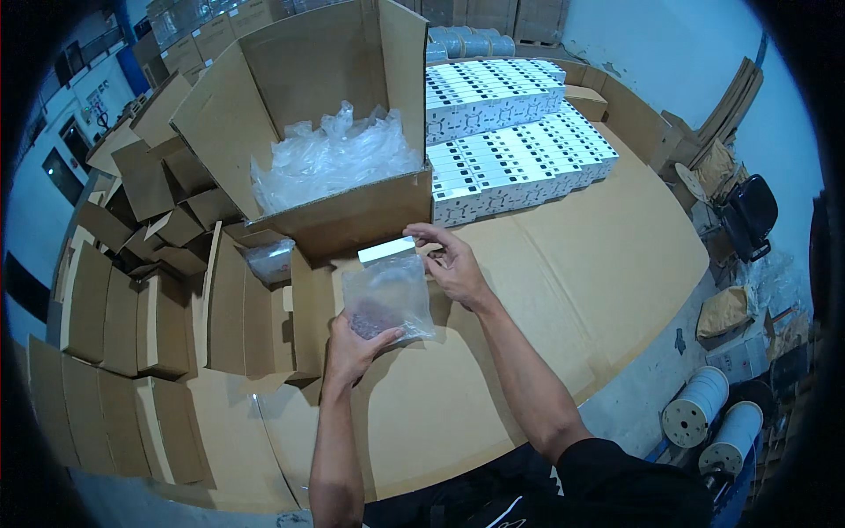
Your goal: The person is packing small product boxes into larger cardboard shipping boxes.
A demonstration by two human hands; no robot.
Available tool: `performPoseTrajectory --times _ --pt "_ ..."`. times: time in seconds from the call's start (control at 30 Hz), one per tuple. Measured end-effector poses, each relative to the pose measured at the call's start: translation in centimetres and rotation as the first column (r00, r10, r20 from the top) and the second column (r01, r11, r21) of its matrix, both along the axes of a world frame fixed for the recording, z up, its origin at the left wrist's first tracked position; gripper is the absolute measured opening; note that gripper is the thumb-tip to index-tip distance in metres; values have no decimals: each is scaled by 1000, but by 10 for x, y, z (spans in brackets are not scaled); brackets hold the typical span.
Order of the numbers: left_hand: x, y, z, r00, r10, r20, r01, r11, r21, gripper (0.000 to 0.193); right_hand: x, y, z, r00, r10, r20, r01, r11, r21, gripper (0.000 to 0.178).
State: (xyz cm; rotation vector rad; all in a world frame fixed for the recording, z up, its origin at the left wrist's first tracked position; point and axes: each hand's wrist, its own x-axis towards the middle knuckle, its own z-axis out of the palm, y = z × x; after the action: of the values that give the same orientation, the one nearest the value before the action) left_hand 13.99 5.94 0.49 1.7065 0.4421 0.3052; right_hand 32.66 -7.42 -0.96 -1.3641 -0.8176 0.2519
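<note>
A clear plastic bag (387, 295) with small dark reddish pieces at its bottom is held over the cardboard-covered table. My left hand (350, 352) grips its lower left corner, thumb across the front. At the bag's top edge is a narrow white box (385, 251); whether it sits inside the mouth or just behind it, I cannot tell. My right hand (453, 271) has its curled fingers at the right end of this white box and seems to pinch it there. Behind my hands, a large open carton (352, 202) holds a heap of clear plastic bags (339, 158).
White printed boxes (519, 167) stand stacked in rows at the back right of the table (563, 282). Open cardboard boxes (158, 326) crowd the left side, one with a filled clear bag (270, 260) in it. Cable spools (695, 405) stand at the lower right.
</note>
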Motion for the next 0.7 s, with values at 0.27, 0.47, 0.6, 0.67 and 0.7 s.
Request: performPoseTrajectory --times 0.27,0.47,0.6,0.67,0.7 --pt "0 5 -1 1000 -7 -30 9 998 65 47 3 7 -8 997 30 -69 -33 999 -33 39" --pt "-1 10 -10 998 -53 -15 53 998 -20 53 3 1 5 995 -32 -91 42 993 113 30" --pt "-2 10 -5 995 -72 -67 70 997 -27 53 0 -1 14 993 -66 -103 90 963 254 28" --pt "-3 12 -6 994 -75 -75 73 997 -29 53 -4 1 18 987 -60 -147 105 942 319 26" --pt "-3 12 -6 994 -90 -66 86 995 -51 52 -5 1 20 977 -37 -210 110 930 352 25"
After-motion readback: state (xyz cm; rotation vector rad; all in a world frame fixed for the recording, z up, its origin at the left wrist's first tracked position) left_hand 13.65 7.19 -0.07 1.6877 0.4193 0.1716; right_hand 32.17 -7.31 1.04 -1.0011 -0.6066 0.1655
